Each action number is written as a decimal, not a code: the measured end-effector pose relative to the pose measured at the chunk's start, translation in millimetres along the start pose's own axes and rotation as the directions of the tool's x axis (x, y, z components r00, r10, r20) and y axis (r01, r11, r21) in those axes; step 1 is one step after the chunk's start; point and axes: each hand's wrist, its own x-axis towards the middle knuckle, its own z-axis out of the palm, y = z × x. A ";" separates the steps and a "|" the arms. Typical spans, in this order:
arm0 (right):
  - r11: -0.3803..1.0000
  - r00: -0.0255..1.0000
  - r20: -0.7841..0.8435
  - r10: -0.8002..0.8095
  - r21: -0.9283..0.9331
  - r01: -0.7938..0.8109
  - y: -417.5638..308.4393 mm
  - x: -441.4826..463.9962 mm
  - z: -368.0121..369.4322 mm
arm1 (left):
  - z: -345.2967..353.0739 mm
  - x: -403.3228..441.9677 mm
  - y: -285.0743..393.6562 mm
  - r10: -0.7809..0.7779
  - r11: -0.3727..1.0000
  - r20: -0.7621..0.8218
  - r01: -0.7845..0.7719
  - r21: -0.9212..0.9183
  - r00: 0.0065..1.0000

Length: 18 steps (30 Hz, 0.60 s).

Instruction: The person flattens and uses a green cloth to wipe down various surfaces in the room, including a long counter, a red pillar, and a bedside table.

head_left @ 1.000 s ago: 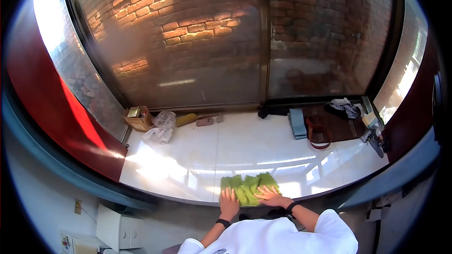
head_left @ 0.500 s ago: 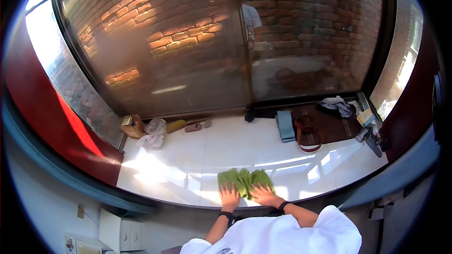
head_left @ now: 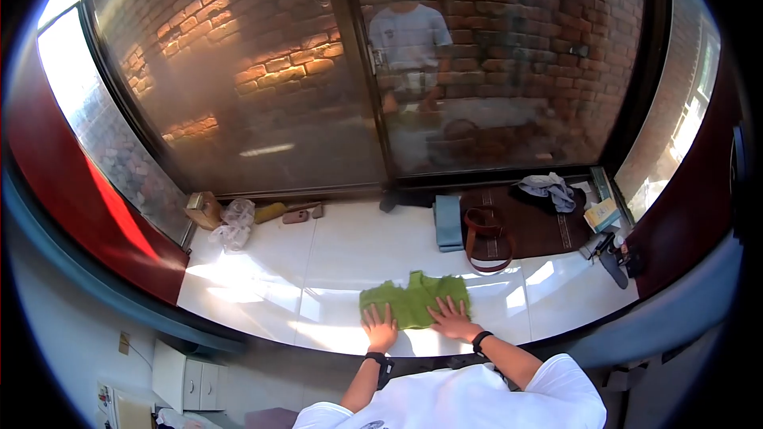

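Note:
A green cloth (head_left: 413, 299) lies spread on the white tiled ledge (head_left: 342, 242), close to its front edge. Its far edge is uneven, with a small raised tip in the middle. My left hand (head_left: 379, 329) rests flat on the cloth's near left corner, fingers apart. On the near right part lies my right hand (head_left: 452, 319), also flat with spread fingers. Neither hand grips the cloth; both press on it from above. Dark bands circle both wrists.
Along the window stand a cardboard box (head_left: 204, 210), plastic bags (head_left: 233, 225), a yellow-green item (head_left: 269, 212) and a pinkish case (head_left: 296, 216). Further right are a folded blue cloth (head_left: 448, 223), a brown mat (head_left: 548, 230) with a strap (head_left: 487, 226), and crumpled clothing (head_left: 548, 189).
The view has turned to the right, and a reflection of a person now shows in the glass. The cloth, bunched between my hands before, is now flatter and more spread out.

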 end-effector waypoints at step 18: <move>0.998 0.995 -0.081 -0.059 -0.031 0.057 54.0 -22.5 2.4 | 7.2 -55.0 51.9 0.112 0.993 -0.106 -0.114 -0.013 0.988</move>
